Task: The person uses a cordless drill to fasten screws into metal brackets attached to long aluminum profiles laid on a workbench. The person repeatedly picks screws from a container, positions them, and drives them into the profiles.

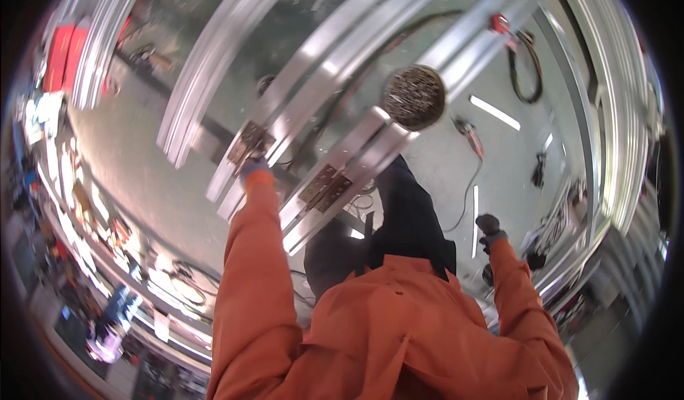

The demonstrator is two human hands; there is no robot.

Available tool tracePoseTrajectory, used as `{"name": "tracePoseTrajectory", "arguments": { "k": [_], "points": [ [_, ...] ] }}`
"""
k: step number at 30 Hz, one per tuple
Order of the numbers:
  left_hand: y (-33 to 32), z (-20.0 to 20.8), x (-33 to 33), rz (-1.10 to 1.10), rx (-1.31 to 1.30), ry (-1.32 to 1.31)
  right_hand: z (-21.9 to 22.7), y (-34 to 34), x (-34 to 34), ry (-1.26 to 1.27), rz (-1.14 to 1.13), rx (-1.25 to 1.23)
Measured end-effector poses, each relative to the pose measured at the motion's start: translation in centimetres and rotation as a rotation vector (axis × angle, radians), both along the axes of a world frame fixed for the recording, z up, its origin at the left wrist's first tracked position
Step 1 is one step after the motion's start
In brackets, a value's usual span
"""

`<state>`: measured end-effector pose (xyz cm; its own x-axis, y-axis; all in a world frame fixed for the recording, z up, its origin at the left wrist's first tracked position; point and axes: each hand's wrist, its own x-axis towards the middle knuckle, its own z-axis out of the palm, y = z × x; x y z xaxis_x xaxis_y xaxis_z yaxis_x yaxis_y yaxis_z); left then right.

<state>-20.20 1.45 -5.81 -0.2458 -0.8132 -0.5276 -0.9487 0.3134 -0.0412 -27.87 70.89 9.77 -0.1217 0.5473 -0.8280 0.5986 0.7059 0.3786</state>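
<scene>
Stretched forward, my left hand (254,166) in a grey glove is at a group of hinge-like metal plates (249,142) on a pair of aluminium profiles (303,79). Blur and the orange sleeve hide most of its fingers, so its grip is unclear. To its right, more hinge-like plates with holes (325,188) lie across another pair of profiles (367,150). A round tub of small metal pieces (415,98) stands farther along these profiles. My right hand (490,230), in a dark glove, is out to the side above the floor, its fingers curled with nothing visible in them.
Long aluminium profiles (203,72) cross the left side, and a curved-looking bundle (605,115) lines the right. A corded hand tool (470,137) lies on the floor (442,179). A red object (499,23) and a looped cable (526,79) are at the upper right.
</scene>
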Motion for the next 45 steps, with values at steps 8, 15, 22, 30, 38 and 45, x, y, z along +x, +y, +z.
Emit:
{"name": "tracePoseTrajectory", "arguments": {
  "k": [8,15,22,30,38,45],
  "points": [
    [8.6,4.9,-0.5,-0.204,0.529,0.354,-5.7,6.1,16.1,0.008,-0.365,-0.003],
    [9.5,9.1,11.7,-0.386,0.487,0.466,-6.8,-2.1,29.6,0.048,-0.245,-0.249],
    [0.0,5.1,34.1,-0.969,0.574,-0.502,-7.4,0.1,31.1,0.057,-0.244,-0.317],
    [10.6,16.6,37.7,-0.305,0.739,-0.687,-10.4,8.7,16.0,0.020,-0.261,-0.366],
    [21.6,21.9,19.2,0.595,0.438,0.227,-8.3,19.0,-1.2,0.182,-0.115,-0.364],
    [23.3,17.2,6.8,0.268,0.492,0.166,-11.7,29.1,1.2,0.336,-0.163,-0.364]
  ]
}}
